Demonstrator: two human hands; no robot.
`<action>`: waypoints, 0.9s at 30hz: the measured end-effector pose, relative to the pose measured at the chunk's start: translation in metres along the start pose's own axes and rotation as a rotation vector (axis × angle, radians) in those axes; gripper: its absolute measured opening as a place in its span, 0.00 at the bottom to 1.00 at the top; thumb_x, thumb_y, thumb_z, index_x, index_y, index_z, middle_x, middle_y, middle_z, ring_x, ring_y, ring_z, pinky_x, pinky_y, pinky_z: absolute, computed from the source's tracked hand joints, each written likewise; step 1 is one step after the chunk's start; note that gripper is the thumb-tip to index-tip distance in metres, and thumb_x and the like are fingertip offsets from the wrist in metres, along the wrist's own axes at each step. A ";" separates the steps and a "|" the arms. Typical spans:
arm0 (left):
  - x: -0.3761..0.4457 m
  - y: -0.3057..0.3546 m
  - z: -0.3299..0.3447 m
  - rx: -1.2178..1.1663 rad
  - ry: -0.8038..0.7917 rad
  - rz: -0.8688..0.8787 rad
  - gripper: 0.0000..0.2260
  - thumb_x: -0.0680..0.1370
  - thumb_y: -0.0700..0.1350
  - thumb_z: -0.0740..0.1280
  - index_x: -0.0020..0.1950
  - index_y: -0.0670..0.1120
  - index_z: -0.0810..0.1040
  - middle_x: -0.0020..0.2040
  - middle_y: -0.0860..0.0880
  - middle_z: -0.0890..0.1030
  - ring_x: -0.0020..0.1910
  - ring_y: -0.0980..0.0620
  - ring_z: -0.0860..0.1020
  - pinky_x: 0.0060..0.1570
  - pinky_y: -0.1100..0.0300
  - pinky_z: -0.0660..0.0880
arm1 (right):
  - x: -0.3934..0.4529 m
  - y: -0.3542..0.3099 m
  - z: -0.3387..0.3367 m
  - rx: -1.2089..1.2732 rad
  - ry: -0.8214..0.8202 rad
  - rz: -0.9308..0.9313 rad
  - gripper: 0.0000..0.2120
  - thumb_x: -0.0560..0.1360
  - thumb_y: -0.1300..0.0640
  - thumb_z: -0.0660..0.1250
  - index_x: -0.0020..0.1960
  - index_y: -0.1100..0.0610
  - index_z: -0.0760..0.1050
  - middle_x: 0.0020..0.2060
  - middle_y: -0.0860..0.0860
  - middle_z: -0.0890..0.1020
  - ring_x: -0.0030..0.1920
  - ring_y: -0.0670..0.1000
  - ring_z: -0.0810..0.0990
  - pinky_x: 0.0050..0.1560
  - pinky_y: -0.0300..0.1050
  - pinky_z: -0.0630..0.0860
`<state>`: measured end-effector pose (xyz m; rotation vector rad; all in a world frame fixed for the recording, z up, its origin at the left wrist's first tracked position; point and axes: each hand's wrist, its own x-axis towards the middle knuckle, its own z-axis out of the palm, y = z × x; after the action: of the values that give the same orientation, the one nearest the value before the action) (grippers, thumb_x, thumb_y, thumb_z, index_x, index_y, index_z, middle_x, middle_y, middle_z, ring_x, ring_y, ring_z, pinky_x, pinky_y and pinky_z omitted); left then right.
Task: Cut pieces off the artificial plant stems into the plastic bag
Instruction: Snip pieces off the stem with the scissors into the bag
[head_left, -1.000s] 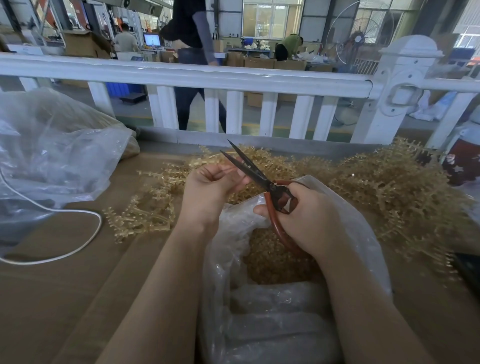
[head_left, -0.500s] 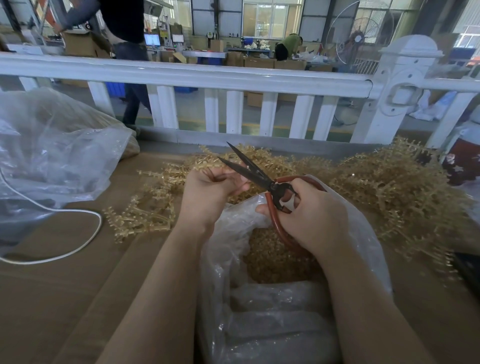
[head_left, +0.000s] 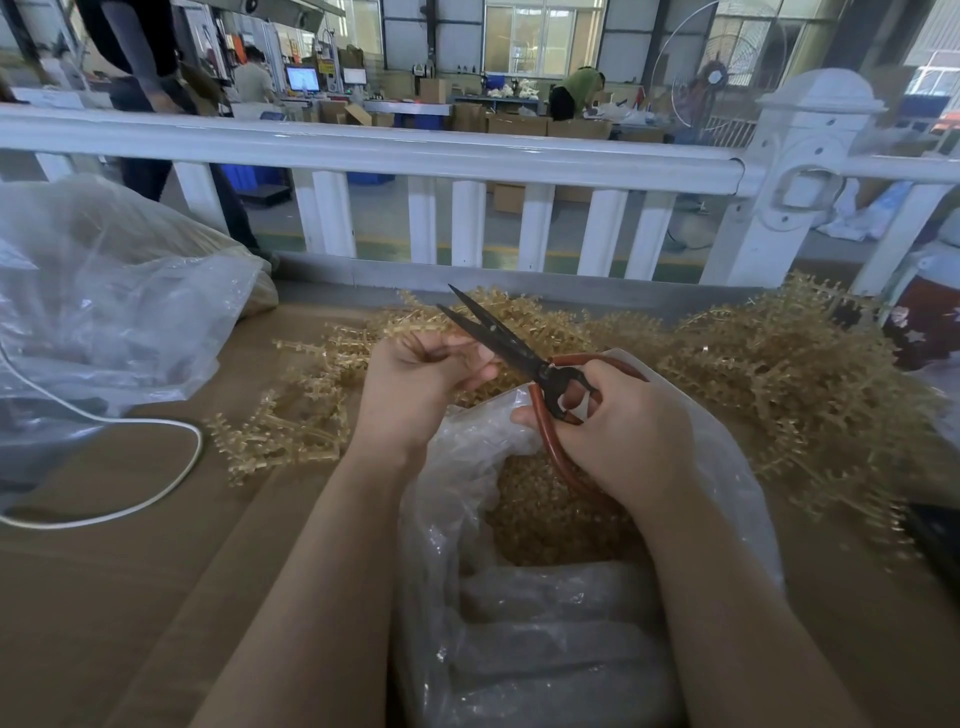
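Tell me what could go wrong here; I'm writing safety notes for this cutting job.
1. The open scissors have their blades right beside the left hand, whose curled fingers hold a stem; a snip could nick a fingertip.
2. The cut happens near the far edge of the plastic bag, so pieces may drop on the table instead.
3. The blades could snag the bag's film.

A white fence rail ran across the far edge of the brown table. At far left lay a large clear bag, and a white cable looped on the table near it. Beyond the fence stood cardboard boxes, a lit monitor, a standing fan and a person in green bent over a bench.
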<state>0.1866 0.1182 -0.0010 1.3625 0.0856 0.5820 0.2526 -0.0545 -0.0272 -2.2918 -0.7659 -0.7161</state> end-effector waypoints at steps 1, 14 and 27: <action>0.000 0.000 0.000 0.001 -0.001 -0.001 0.08 0.74 0.32 0.71 0.39 0.43 0.84 0.36 0.46 0.85 0.36 0.53 0.83 0.39 0.64 0.79 | 0.000 0.000 0.000 0.004 -0.009 0.012 0.36 0.64 0.19 0.56 0.42 0.50 0.81 0.33 0.39 0.79 0.34 0.42 0.76 0.36 0.32 0.73; -0.001 -0.007 0.011 0.048 -0.152 -0.131 0.05 0.64 0.43 0.76 0.39 0.46 0.87 0.44 0.44 0.86 0.46 0.46 0.83 0.56 0.46 0.77 | 0.007 -0.008 -0.002 0.622 -0.151 0.307 0.08 0.70 0.46 0.76 0.39 0.48 0.82 0.33 0.41 0.84 0.35 0.43 0.82 0.36 0.34 0.79; 0.001 -0.011 0.009 0.119 -0.208 -0.102 0.04 0.71 0.47 0.74 0.37 0.50 0.86 0.39 0.51 0.85 0.43 0.53 0.81 0.42 0.64 0.74 | 0.008 -0.006 -0.002 0.769 -0.154 0.320 0.02 0.76 0.62 0.72 0.44 0.60 0.82 0.33 0.48 0.85 0.34 0.41 0.83 0.36 0.28 0.75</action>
<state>0.1946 0.1098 -0.0089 1.5175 0.0209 0.3516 0.2533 -0.0492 -0.0183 -1.7012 -0.5817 -0.0615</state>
